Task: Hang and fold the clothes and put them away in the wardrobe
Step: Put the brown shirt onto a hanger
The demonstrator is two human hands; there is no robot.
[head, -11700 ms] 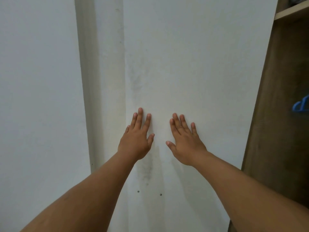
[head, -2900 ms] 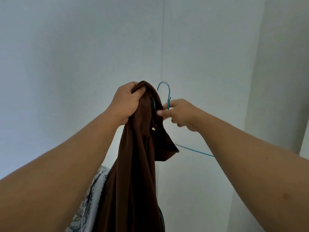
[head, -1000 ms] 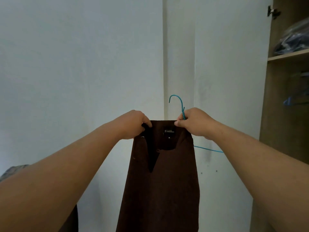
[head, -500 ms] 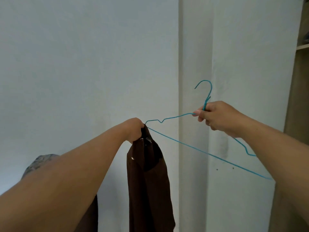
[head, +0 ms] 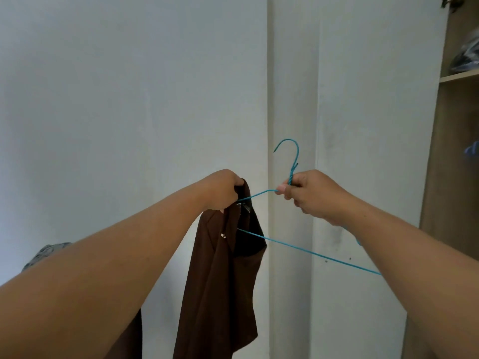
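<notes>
A brown garment (head: 223,281) hangs down in front of me, and my left hand (head: 224,189) grips its top edge. My right hand (head: 308,194) pinches the neck of a teal wire hanger (head: 293,161) just under its hook. The hanger's left end reaches into the top of the garment beside my left hand, and its bottom wire runs down to the right behind my right forearm. The open wardrobe (head: 456,151) stands at the right edge.
A white wall (head: 129,112) and a white wardrobe door (head: 363,112) fill the view ahead. A dark bundle (head: 466,60) lies on the wardrobe shelf, with a blue hanger (head: 473,150) below it. Patterned grey cloth (head: 46,252) shows behind my left arm.
My right hand moved the hanger left and lower, so its left end now sits inside the top of the garment at my left hand. The view turned slightly right.
</notes>
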